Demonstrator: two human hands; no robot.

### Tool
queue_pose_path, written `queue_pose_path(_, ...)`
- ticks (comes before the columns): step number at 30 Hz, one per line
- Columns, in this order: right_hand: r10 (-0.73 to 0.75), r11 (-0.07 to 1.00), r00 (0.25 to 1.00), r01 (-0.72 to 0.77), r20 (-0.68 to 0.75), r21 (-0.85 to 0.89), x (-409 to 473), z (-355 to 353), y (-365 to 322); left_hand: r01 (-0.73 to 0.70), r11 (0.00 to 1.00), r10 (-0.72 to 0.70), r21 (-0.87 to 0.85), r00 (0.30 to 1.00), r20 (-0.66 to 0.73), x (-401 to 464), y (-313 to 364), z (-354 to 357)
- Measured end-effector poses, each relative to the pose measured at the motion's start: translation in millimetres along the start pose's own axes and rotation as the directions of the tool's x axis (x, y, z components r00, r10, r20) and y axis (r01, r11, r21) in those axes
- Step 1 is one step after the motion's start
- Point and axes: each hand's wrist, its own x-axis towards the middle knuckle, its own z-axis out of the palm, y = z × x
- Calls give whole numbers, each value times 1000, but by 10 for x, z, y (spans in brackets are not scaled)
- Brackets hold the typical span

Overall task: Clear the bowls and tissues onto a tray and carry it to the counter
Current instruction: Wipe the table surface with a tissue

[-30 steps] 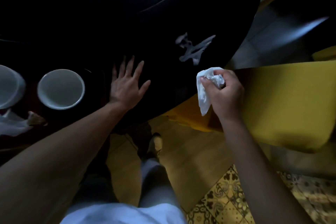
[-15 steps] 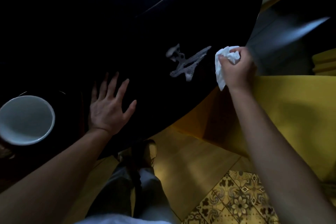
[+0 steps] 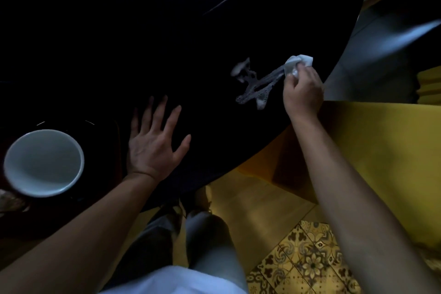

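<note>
Tissue is bunched in the right hand, fingers curled round it, and pressed at the end of a pale wet smear on the dark table, near its edge. Left hand lies flat w/ fingers spread on the table, holding nothing. White bowl stands well to the left, on sth dark, maybe the tray; I cannot tell. Step, I think: wiping the spill w/ the tissue. Next move probably needs a firm sweep across the smear, then tissue goes beside the bowl.
</note>
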Motion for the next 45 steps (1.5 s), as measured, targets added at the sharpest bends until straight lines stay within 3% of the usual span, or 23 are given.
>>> queue_pose_path(3, -55, 998, 997, 55, 53, 0, -70, -55, 15, 1, 1000, -1, 12, 1000, 17, -4, -6, -9)
queue_pose_path(8, -17, 996, 999, 21, 41, -88, -139, -120, -14, 6, 1000, -6, 21, 1000, 24, -10, -5, -24)
queue_pose_path(13, -18, 999, 989, 25, 144, -44, -113, -206, 62, 46, 999, -46, 2, 999, 24, -34, 70, -90)
queue_pose_path(16, -106, 994, 972, 105, 208, 18, -56, -312, 163, 87, 996, -87, 6, 996, 18, 21, 205, -145)
queue_pose_path(19, -197, 975, 975, 184, 101, 124, 114, -414, 137, 180, 984, -180, 7, 983, 31, 151, 380, -124)
queue_pose_path(23, -257, 958, 965, 247, 52, 142, 458, -295, 56, 271, 960, -276, 75, 959, 67, 273, 524, -19)
queue_pose_path(34, -264, 959, 952, 242, 155, 148, -124, -17, 9, 303, 949, -309, 82, 948, 72, 306, 487, 36)
queue_pose_path(39, -184, 960, 966, 136, 184, 243, -533, -56, -16, 303, 950, -308, 83, 949, 66, 316, 499, 25)
queue_pose_path(45, -179, 937, 943, 76, 282, 340, -354, -287, -96, 298, 952, -302, 68, 951, 65, 313, 490, 44)
